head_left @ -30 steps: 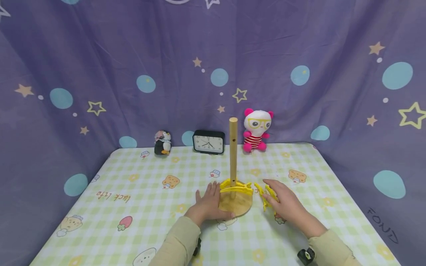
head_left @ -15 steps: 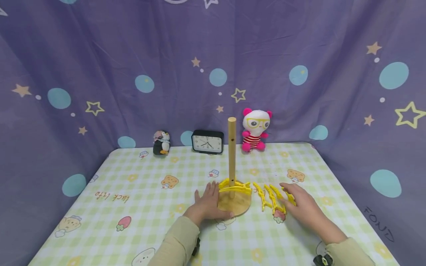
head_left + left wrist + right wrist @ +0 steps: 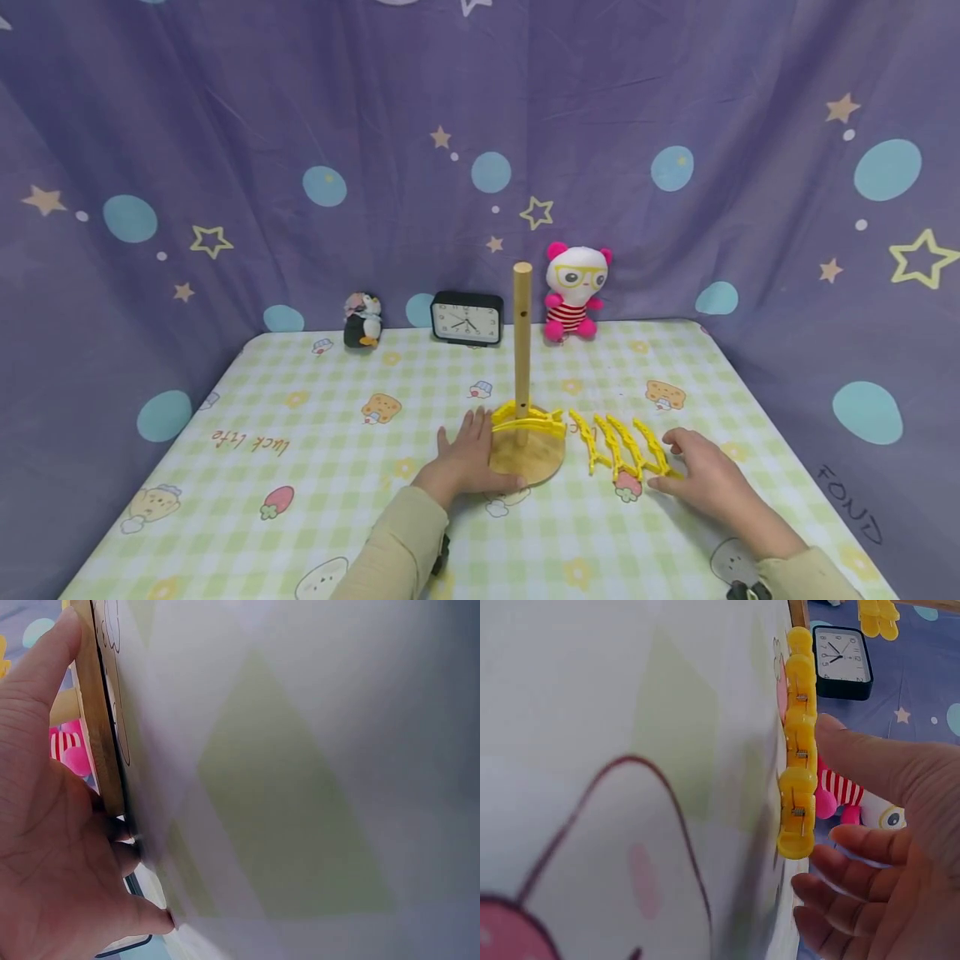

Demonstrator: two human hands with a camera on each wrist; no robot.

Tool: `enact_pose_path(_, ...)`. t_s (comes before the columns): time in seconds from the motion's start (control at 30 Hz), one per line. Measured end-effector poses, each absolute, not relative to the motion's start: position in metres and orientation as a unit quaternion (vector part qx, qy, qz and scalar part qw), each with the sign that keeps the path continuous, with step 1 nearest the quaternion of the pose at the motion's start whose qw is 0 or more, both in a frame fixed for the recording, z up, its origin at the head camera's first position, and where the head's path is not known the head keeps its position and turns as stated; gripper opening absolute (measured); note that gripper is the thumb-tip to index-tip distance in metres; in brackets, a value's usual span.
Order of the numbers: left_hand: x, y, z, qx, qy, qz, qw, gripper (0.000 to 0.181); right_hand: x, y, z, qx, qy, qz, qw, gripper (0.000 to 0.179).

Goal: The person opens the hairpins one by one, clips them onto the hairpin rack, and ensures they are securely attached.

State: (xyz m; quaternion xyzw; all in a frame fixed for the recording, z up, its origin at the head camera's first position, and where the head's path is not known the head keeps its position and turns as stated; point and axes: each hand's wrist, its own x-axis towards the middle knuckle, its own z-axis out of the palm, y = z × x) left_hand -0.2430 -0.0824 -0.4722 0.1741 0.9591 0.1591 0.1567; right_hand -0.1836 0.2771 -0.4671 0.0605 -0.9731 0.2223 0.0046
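Note:
A wooden stand has a round base and an upright pole. My left hand rests against the left side of the base, fingers extended; its thumb lies along the rim in the left wrist view. Yellow hair clips lie across the base by the pole. Several more yellow hair clips, with small metal springs, lie side by side on the cloth right of the stand. My right hand is beside the rightmost one, thumb and fingers spread apart and nothing held. Whether its thumb touches that clip is unclear.
A black alarm clock, a penguin plush and a pink-and-white panda plush stand along the table's back edge. A checked cloth covers the table. Behind it hangs a purple curtain.
My right hand has moved right and drawn back from the clips, after laying one more at the right end of the row. The left hand keeps its place at the base.

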Motion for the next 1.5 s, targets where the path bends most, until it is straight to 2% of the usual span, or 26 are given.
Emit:
enact_pose_path(0.27,-0.244,-0.083,-0.474,0.174,0.959,0.16,0.157,0.123,-0.184,0.278,-0.473,0.034,-0.978,0.201,-0.042,0.062)
enact_pose_path(0.4,-0.245,-0.084,-0.475,0.174,0.959,0.158,0.156,0.123,-0.185,0.279,-0.475,0.039,-0.98,0.187,-0.048,0.061)
enact_pose_path(0.9,-0.242,-0.083,-0.47,0.173,0.96,0.159,0.153,0.121,-0.185,0.278,-0.478,0.051,-0.983,0.171,-0.031,0.054)
enact_pose_path(1.17,-0.241,-0.083,-0.47,0.174,0.959,0.163,0.154,0.121,-0.185,0.28,-0.471,0.022,-0.978,0.204,-0.032,0.048)
enact_pose_path(1.5,-0.243,-0.082,-0.472,0.172,0.96,0.157,0.155,0.121,-0.188,0.274,-0.46,0.0,-0.971,0.238,0.03,0.042)
